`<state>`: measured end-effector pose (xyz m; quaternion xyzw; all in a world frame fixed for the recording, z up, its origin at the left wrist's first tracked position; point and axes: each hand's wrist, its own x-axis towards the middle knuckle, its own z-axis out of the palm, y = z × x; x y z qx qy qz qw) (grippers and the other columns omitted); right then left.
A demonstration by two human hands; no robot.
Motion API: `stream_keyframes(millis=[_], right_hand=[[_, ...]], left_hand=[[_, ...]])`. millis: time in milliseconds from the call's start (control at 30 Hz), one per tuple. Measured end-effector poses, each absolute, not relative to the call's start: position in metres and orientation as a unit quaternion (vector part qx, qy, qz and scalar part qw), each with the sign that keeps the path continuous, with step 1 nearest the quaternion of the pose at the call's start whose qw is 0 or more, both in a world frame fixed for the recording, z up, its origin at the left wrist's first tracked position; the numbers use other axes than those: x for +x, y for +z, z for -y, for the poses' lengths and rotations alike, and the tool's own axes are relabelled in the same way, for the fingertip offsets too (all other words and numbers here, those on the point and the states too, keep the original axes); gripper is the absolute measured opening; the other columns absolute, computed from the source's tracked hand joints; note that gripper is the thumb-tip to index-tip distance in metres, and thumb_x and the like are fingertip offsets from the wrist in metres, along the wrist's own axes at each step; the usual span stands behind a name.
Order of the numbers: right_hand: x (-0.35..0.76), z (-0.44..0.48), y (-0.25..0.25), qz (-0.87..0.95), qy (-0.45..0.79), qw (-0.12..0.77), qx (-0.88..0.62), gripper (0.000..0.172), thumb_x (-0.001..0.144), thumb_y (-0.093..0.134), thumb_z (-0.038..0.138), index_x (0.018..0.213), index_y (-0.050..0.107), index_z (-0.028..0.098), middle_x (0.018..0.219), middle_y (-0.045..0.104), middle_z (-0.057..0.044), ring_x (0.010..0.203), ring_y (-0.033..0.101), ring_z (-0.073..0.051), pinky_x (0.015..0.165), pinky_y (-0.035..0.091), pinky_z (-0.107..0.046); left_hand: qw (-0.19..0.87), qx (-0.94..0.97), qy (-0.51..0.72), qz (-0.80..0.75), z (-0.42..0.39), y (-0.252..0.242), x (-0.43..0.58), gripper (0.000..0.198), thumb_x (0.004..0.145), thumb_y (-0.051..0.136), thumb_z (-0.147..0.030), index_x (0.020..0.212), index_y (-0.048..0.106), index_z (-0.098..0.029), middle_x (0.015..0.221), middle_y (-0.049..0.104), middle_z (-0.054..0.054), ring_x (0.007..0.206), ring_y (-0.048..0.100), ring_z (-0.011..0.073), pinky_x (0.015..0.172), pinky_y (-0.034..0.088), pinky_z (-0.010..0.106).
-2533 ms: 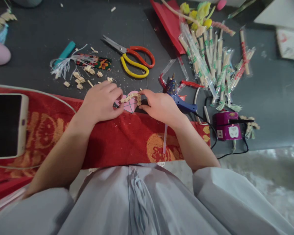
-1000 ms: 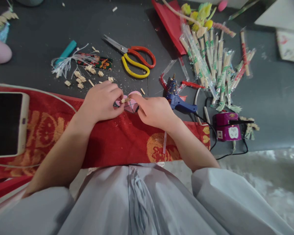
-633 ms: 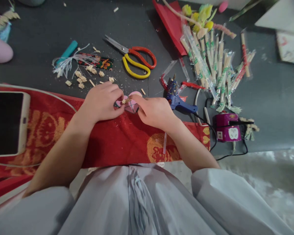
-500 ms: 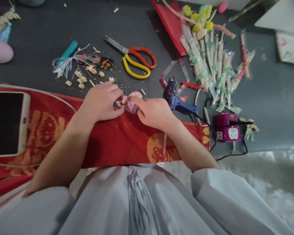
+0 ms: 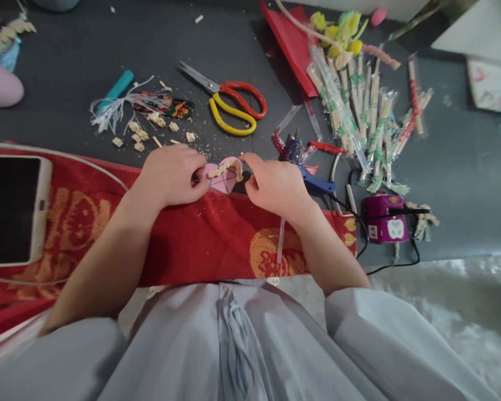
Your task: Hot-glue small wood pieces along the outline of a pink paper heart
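A pink heart-shaped piece point(image 5: 222, 184) lies over the edge of the red cloth, with crossed dark lines on its face. Pale crumbly bits point(image 5: 221, 169) run along its upper edge. My left hand point(image 5: 171, 175) is closed on the heart's left side, thumb and fingertips pinching it. To the right, my right hand point(image 5: 278, 186) has index finger and thumb apart. Its index fingertip is at a small pale stick piece, mostly covered. Beyond the hands, scissors point(image 5: 215, 89) with one red and one yellow handle lie spread on the dark table.
A blue glue gun point(image 5: 315, 179) lies behind my right hand, its cord near a purple power socket point(image 5: 386, 218). Wrapped sticks point(image 5: 363, 106) are heaped at right. Wood bits point(image 5: 137, 133) and a teal tube point(image 5: 116, 89) lie left. A white-framed phone point(image 5: 14, 209) rests on the red cloth point(image 5: 200, 239).
My right hand has moved off the heart to the right, and its index finger now reaches the small pale piece. More of the heart shows. My left hand stays on it.
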<state>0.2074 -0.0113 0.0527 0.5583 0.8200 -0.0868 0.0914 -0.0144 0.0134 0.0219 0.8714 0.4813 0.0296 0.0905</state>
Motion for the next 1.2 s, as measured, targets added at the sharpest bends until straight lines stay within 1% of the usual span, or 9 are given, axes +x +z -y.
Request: stream_keyframes(millis=[67,167,367,633,733,867,933,1100,1200], right_hand=[[0.207,0.011,0.052,-0.816,-0.087,0.105,0.562,0.059,0.089,0.038,0.021,0.146,0.051,0.014,0.097,0.077,-0.015,0.084,0.070,-0.026,0.062,0.033,-0.032],[0.205,0.011,0.052,-0.816,-0.093,0.112,0.559,0.063,0.088,0.039,0.021,0.151,0.046,0.017,0.098,0.077,-0.014,0.084,0.071,-0.027,0.062,0.034,-0.033],[0.204,0.013,0.053,-0.810,-0.106,0.118,0.565,0.062,0.089,0.039,0.020,0.151,0.048,0.019,0.100,0.077,-0.014,0.088,0.072,-0.028,0.062,0.034,-0.033],[0.205,0.012,0.051,-0.807,-0.116,0.109,0.568,0.061,0.089,0.039,0.020,0.149,0.049,0.017,0.102,0.077,-0.014,0.089,0.072,-0.028,0.063,0.037,-0.033],[0.205,0.012,0.049,-0.808,-0.115,0.102,0.569,0.060,0.089,0.039,0.021,0.147,0.049,0.014,0.103,0.077,-0.015,0.088,0.072,-0.029,0.063,0.037,-0.034],[0.208,0.012,0.047,-0.814,-0.105,0.085,0.565,0.056,0.089,0.039,0.023,0.143,0.053,0.013,0.099,0.077,-0.015,0.087,0.073,-0.030,0.062,0.036,-0.034],[0.209,0.012,0.047,-0.818,-0.104,0.077,0.560,0.056,0.089,0.039,0.022,0.142,0.054,0.014,0.099,0.077,-0.015,0.087,0.073,-0.030,0.061,0.035,-0.034],[0.210,0.011,0.046,-0.818,-0.109,0.074,0.559,0.054,0.088,0.039,0.021,0.140,0.055,0.016,0.102,0.077,-0.014,0.086,0.072,-0.028,0.061,0.035,-0.034],[0.209,0.011,0.046,-0.816,-0.108,0.072,0.564,0.053,0.089,0.041,0.025,0.139,0.055,0.015,0.101,0.077,-0.014,0.087,0.072,-0.029,0.062,0.037,-0.034]], left_hand=[[0.079,0.867,0.042,-0.490,-0.012,0.022,-0.014,0.018,0.080,0.050,-0.034,0.075,0.063,-0.024,0.079,0.068,0.007,0.083,0.064,0.0266,0.068,0.043,0.038],[0.056,0.864,0.034,-0.499,-0.010,0.025,-0.015,0.029,0.085,0.046,-0.034,0.083,0.072,-0.022,0.083,0.073,0.008,0.085,0.067,0.0281,0.068,0.045,0.040],[0.039,0.859,0.003,-0.510,-0.008,0.029,-0.017,0.045,0.097,0.038,-0.040,0.092,0.079,-0.023,0.086,0.077,0.007,0.084,0.069,0.0265,0.063,0.042,0.039],[0.056,0.844,-0.034,-0.533,-0.008,0.033,-0.013,0.041,0.095,0.043,-0.040,0.097,0.080,-0.024,0.088,0.077,0.009,0.087,0.071,0.0297,0.065,0.044,0.041],[0.052,0.848,-0.033,-0.527,-0.007,0.037,-0.014,0.037,0.091,0.047,-0.039,0.097,0.080,-0.024,0.081,0.074,0.008,0.080,0.068,0.0270,0.065,0.043,0.038],[0.032,0.844,-0.065,-0.532,-0.004,0.042,-0.015,0.040,0.086,0.053,-0.045,0.110,0.080,-0.028,0.065,0.065,0.005,0.064,0.062,0.0234,0.060,0.040,0.034],[0.030,0.846,-0.082,-0.527,-0.001,0.046,-0.015,0.040,0.085,0.055,-0.044,0.114,0.079,-0.029,0.060,0.061,0.004,0.058,0.058,0.0211,0.057,0.037,0.032],[0.024,0.854,-0.046,-0.518,0.008,0.053,-0.011,0.033,0.085,0.056,-0.031,0.107,0.080,-0.028,0.054,0.056,0.003,0.053,0.053,0.0186,0.057,0.038,0.032],[0.045,0.837,-0.076,-0.540,0.010,0.054,-0.006,0.032,0.087,0.057,-0.035,0.107,0.079,-0.026,0.060,0.060,0.004,0.059,0.059,0.0219,0.061,0.042,0.035]])
